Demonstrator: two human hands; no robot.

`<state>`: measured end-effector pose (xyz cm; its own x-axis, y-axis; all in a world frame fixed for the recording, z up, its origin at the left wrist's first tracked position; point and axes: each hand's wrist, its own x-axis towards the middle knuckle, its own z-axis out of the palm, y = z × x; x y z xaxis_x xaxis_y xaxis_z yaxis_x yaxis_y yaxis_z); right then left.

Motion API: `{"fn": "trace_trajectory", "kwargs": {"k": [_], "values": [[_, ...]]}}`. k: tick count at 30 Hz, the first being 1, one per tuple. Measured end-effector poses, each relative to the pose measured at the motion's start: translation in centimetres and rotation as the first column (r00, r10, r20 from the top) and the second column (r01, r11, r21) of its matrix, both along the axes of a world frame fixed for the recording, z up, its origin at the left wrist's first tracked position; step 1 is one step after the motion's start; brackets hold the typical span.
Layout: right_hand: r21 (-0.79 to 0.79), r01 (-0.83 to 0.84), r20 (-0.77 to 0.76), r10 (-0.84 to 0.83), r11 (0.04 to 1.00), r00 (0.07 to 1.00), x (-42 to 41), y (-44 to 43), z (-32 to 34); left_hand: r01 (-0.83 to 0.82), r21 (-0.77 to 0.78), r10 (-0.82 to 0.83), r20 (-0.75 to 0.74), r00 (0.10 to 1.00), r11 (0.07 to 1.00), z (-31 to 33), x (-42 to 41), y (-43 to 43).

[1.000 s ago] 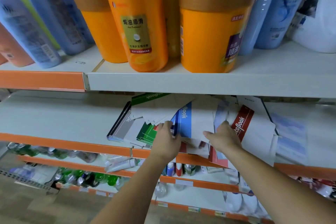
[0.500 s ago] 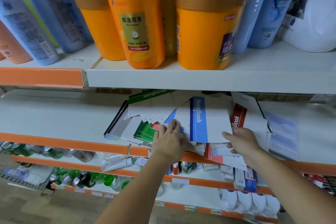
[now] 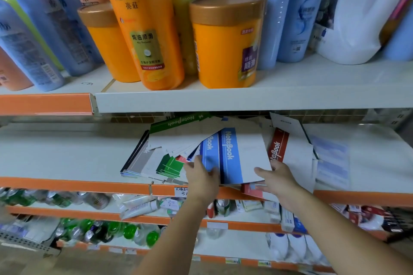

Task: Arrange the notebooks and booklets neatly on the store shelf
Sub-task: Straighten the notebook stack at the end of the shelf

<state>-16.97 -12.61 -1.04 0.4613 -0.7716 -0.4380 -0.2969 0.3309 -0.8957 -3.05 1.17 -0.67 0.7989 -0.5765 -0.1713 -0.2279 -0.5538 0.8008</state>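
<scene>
in shot: two hands and two forearms, that's all of the person. left hand (image 3: pixel 202 179) and right hand (image 3: pixel 278 179) bare, wrists bare. left forearm (image 3: pixel 174 230) and right forearm (image 3: pixel 335 230) bare the whole way down to the bottom frame edge. right forearm reads wider in frame than the left. nails too blurred to read.

Orange REPAND bottle (image 3: pixel 143 35) beside brown-lidded orange tub (image 3: pixel 223 51) on upper shelf (image 3: pixel 290 98)

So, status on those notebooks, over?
Left hand rests on the fanned pile. Right hand pinches the blue notebook. Red notebook askew alongside.
</scene>
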Motion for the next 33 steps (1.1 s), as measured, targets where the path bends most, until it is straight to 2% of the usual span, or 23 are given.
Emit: {"fn": "trace_trajectory", "kwargs": {"k": [2,6,11,14,18,22,28,30,33], "values": [[-0.003,0.005,-0.011,-0.005,1.000,1.000,0.1,0.4,-0.2,-0.106,-0.058,0.100,-0.099,0.990,0.993,0.5,0.2,-0.1],[-0.031,0.034,-0.082,-0.036,0.999,0.996,0.0,0.3,-0.5,-0.183,-0.127,0.162,-0.162,0.973,0.975,1.1,0.0,1.0],[0.066,-0.036,-0.116,0.043,0.997,0.992,-1.7,0.6,-0.4,-0.116,-0.110,0.077,-0.308,0.948,0.987,1.5,-1.5,2.3],[0.001,-0.063,-0.180,0.062,0.998,0.982,-2.6,1.1,-0.1,-0.119,-0.128,0.063,-0.376,0.925,0.985,0.9,-2.5,2.7],[-0.037,-0.100,-0.145,0.094,0.994,0.985,-4.5,1.4,1.2,-0.091,-0.165,0.003,-0.469,0.883,0.982,1.5,-4.3,3.1],[-0.021,-0.095,-0.022,0.094,0.995,0.995,-6.6,1.8,3.0,-0.068,-0.282,-0.078,-0.475,0.876,0.957,3.8,-6.2,3.7],[-0.209,-0.180,0.078,0.200,0.961,0.977,-9.4,4.0,7.1,-0.055,-0.407,-0.120,-0.393,0.912,0.912,9.0,-8.5,5.4],[-0.214,-0.204,0.109,0.231,0.955,0.967,-10.3,5.5,8.2,-0.079,-0.412,-0.098,-0.392,0.915,0.908,10.4,-9.9,6.9],[-0.225,-0.287,0.091,0.313,0.931,0.945,-11.1,7.7,9.4,-0.215,-0.412,0.019,-0.430,0.903,0.886,10.9,-11.9,9.6]]}}
